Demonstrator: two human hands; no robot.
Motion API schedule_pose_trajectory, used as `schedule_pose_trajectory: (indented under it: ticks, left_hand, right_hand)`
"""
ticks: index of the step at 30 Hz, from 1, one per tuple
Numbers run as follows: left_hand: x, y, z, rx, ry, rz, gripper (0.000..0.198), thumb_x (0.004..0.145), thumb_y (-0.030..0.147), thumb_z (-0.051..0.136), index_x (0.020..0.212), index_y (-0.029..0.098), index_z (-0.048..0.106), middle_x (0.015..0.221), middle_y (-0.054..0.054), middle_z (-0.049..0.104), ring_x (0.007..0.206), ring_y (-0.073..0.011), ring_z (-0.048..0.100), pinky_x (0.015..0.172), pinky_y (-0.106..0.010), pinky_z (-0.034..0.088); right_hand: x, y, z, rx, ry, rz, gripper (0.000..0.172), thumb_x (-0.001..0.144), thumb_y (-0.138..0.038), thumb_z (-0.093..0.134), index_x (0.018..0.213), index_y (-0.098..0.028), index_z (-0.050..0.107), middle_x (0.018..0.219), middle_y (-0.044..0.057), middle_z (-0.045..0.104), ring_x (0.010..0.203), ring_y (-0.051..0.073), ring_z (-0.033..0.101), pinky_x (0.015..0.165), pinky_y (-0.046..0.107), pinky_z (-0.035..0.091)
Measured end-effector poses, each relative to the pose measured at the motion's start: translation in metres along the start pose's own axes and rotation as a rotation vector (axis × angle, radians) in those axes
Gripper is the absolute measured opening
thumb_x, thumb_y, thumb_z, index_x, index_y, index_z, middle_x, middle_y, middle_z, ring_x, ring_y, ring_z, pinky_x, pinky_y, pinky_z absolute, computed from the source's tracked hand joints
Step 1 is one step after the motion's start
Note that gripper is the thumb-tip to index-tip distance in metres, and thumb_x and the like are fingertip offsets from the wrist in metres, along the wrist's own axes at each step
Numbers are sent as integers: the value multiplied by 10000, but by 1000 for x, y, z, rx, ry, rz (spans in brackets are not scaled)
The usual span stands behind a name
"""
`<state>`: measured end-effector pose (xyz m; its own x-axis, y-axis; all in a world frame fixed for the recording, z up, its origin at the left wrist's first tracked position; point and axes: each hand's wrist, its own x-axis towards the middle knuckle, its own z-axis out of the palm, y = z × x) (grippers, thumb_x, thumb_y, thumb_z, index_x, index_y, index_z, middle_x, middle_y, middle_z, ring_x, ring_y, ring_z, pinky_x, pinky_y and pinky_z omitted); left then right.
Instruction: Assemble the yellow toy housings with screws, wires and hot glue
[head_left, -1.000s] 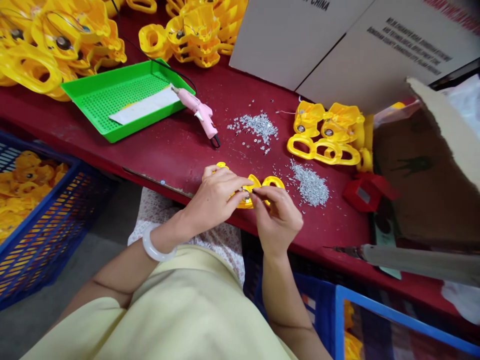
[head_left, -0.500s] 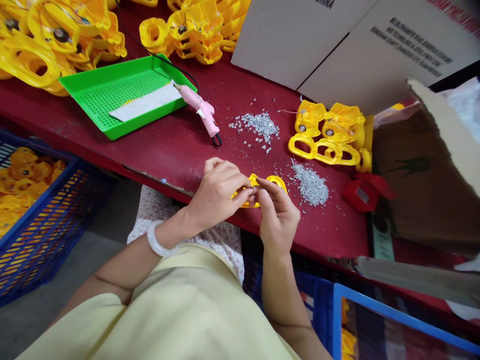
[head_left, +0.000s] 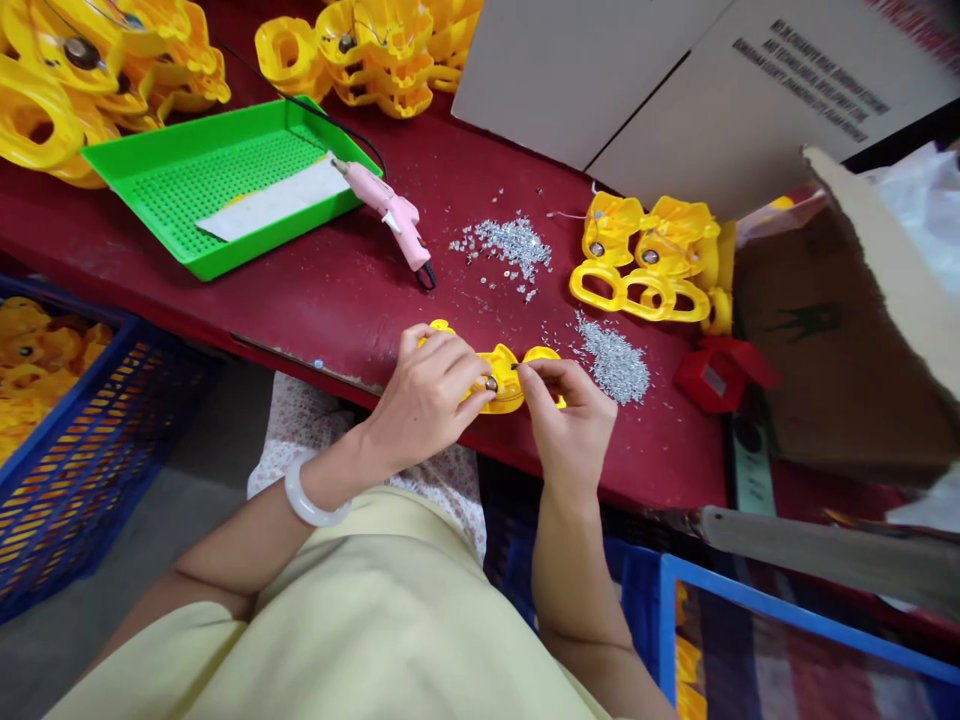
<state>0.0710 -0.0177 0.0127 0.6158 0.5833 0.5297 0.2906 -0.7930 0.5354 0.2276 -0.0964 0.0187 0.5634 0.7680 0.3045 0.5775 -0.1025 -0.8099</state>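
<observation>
A yellow plastic shell (head_left: 505,397) with a round metal part in it lies at the table's front edge, in front of my body. My left hand (head_left: 433,388) is curled over its left part, thumb at the near side, and grips it. Over the shell's right part, my right hand (head_left: 576,415) is closed in a pinch. Something small and dark shows at those fingertips, too small to name. Just right of this hand lies a heap of small silvery screws (head_left: 616,362). Farther back is a second heap of small metal pieces (head_left: 516,245).
A pink glue gun (head_left: 391,215) rests against a green tray (head_left: 247,250) holding a white strip. More yellow shells (head_left: 649,240) stand at the right, beside a red box (head_left: 712,375) and an open cardboard carton (head_left: 847,370). Blue crates (head_left: 112,430) flank the table below.
My hands have drawn apart, the right one shifting slightly right, so more of the yellow shell shows between them. The whole view has shifted a little.
</observation>
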Motion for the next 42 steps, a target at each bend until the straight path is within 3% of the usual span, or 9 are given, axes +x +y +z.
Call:
schedule_pose_trajectory:
  ticks: [6, 20, 28, 33, 38, 42]
  left_hand:
    - [-10, -5, 5, 78, -36, 157, 162, 934, 213, 519, 877, 188, 668, 935, -27, 721, 1030, -219, 605, 997, -464, 331]
    - [-10, -1, 3, 83, -56, 134, 158, 921, 129, 489, 903, 155, 644, 924, -28, 727, 1015, -213, 632, 973, -428, 357]
    - [-12, -3, 7, 83, -34, 154, 168, 931, 143, 486, 889, 156, 648, 931, -27, 725, 991, -192, 630, 973, -415, 363]
    - [-12, -4, 9, 105, -28, 167, 188, 945, 162, 484, 860, 163, 652, 907, -21, 722, 986, -185, 622, 967, -411, 363]
    - [-11, -4, 8, 109, -27, 149, 184, 940, 159, 490, 862, 158, 657, 907, -31, 718, 989, -189, 618, 964, -416, 365]
    - [-11, -3, 8, 120, -30, 150, 202, 950, 168, 484, 851, 158, 660, 889, -31, 714, 974, -184, 618, 966, -412, 365]
  right_hand:
    - [2, 17, -10, -214, 51, -14, 145, 803, -321, 630, 743, -191, 651, 717, 2, 639, 651, 128, 567, 654, 287, 458]
    - [-2, 19, -5, -232, 19, 85, 147, 761, -286, 615, 657, -182, 606, 623, -21, 593, 560, 104, 483, 593, 261, 408]
    - [-3, 21, -5, -453, -35, -117, 120, 782, -185, 557, 662, -193, 556, 676, -18, 563, 631, 114, 516, 649, 259, 406]
    - [0, 19, -4, -604, -56, -155, 119, 757, -165, 565, 644, -197, 547, 684, -13, 573, 607, 115, 510, 626, 259, 397]
    - [-2, 22, -12, -447, -50, -110, 112, 840, -265, 594, 765, -187, 623, 703, 5, 646, 588, 121, 572, 606, 252, 458]
    - [-10, 26, -19, -430, 9, -357, 136, 872, -206, 580, 980, -189, 661, 870, 50, 681, 743, 139, 639, 694, 265, 520]
